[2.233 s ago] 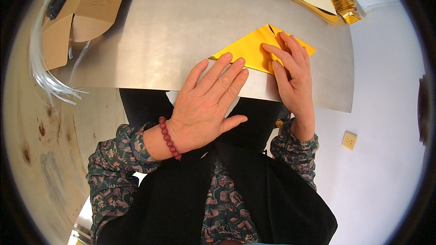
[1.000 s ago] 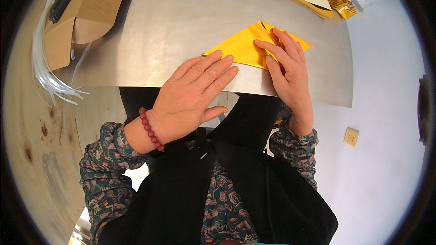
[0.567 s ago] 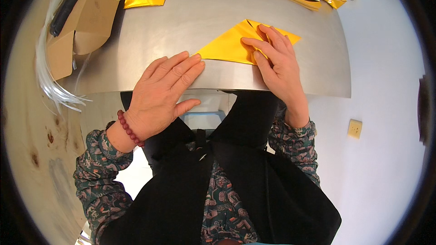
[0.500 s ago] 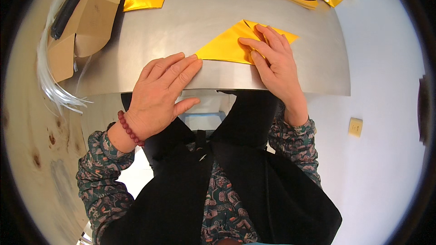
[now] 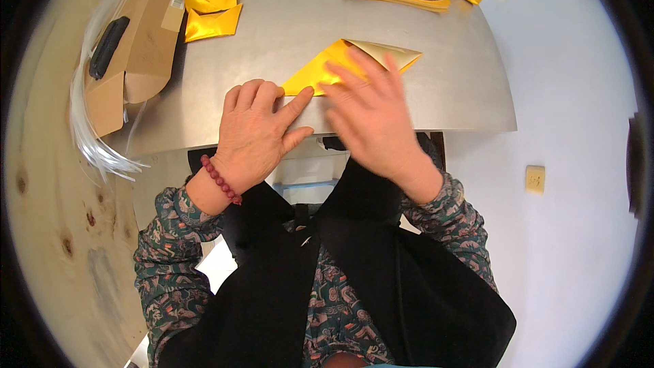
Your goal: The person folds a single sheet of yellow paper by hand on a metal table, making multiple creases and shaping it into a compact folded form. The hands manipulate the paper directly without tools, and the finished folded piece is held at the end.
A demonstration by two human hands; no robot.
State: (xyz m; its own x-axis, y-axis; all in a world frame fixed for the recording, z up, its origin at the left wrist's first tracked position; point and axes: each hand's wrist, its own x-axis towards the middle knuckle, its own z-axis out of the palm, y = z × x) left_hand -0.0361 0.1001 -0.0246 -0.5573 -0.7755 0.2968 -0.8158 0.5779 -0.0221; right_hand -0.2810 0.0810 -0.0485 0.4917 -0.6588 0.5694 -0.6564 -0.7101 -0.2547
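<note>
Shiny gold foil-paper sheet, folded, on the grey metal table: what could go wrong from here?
The sheet could pivot: the left hand is at its left end only.
Its right flap shows a pale inner face, so it might crease askew.
The blurred right hand is over the sheet and might drag it.

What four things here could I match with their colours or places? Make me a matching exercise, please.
1. bead bracelet
2. folded gold sheet
3. cardboard box
4. wall socket

A. brown, on the picture's left
B. pale yellow, on the picture's right
C. dark red
D. at the left hand, cream inside showing

Pairs: 1-C, 2-D, 3-A, 4-B
</note>
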